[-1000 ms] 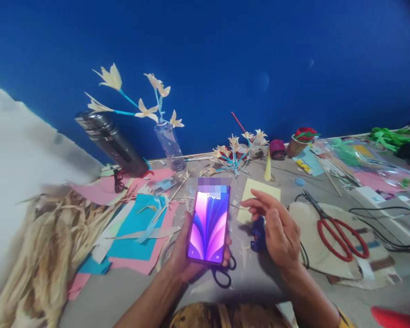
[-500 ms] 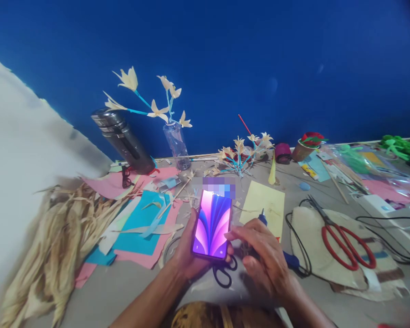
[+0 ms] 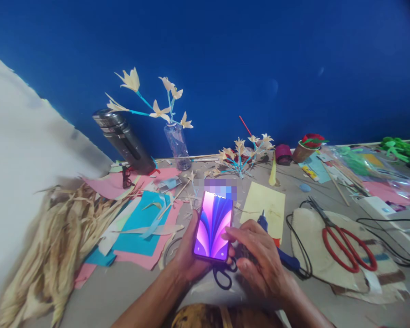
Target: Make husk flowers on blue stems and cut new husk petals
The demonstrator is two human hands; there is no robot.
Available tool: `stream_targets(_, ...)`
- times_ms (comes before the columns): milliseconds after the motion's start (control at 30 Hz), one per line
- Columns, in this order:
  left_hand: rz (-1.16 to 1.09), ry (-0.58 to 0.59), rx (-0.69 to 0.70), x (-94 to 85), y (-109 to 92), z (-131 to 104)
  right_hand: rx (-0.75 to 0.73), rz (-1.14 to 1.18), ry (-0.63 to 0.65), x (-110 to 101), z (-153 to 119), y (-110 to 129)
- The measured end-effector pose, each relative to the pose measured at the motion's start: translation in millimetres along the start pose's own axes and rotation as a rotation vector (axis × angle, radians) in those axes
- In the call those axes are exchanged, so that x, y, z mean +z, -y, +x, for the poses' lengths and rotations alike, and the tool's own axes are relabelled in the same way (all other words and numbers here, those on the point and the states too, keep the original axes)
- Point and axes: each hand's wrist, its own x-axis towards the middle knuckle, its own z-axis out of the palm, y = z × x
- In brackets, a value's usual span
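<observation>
Your left hand (image 3: 187,257) is clamped around the phone (image 3: 213,228), which sits upright just above its palm; your right hand (image 3: 259,262) has its fingers loosely apart, the index fingertip at the screen's right edge, though you cannot tell whether it touches.

Bare grey table (image 3: 123,284) gives open room left of your left forearm; beyond both hands, the blue wall (image 3: 205,68) closes off the far edge; right of your right hand, the glue gun (image 3: 289,260) and its looping cord narrow the way.

Left of your left hand lie flat blue paper (image 3: 130,241) and, farther out, wrinkled, fibrous dried husks (image 3: 41,246); just below the phone show the round black loops of scissors (image 3: 216,277); right of your right hand, red-handled shears (image 3: 332,222) lie on a soft, flat cloth (image 3: 304,228).

The phone's glossy screen shows pink and violet petal shapes; its top is pixelated, its white characters unreadable.
</observation>
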Motion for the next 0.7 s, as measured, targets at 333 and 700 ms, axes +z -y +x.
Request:
stream_targets(333,0.036,-0.043,-0.016,-4.4,-2.8,-0.5,0.343,-0.143,-0.586,-17.9,-2.9,-17.4)
stream_targets(700,0.001,-0.034,-0.028,-6.8,-2.6,3.1,0.551,-0.115,-0.569,-11.3,-26.1,-22.4)
